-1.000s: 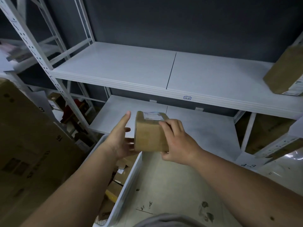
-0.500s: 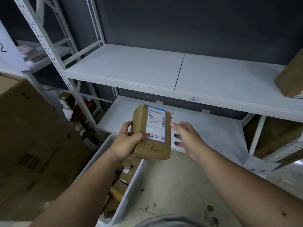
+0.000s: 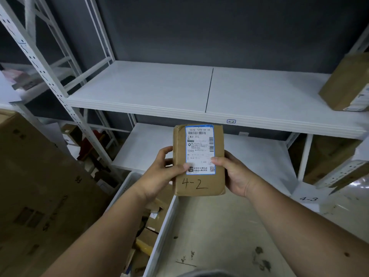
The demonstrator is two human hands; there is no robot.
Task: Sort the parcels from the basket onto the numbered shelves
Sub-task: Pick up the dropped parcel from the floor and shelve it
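Both hands grip the parcel (image 3: 199, 160) marked 4-2 — left hand (image 3: 159, 172) and right hand (image 3: 235, 173) on its long edges, label up. Its long axis points at the 4-2 shelf (image 3: 159, 90) — just above and beyond, equally near either hand, over the basket (image 3: 159, 234)

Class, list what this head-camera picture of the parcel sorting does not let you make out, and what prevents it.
- Parcel label: small print blurred; both thumbs cover parts.
- Basket: most contents hidden by the left hand and forearm; bottom edge cuts it off.
- Box on the 4-2 shelf: cut off by the right edge.
- Right hand: fingers hidden behind parcel.
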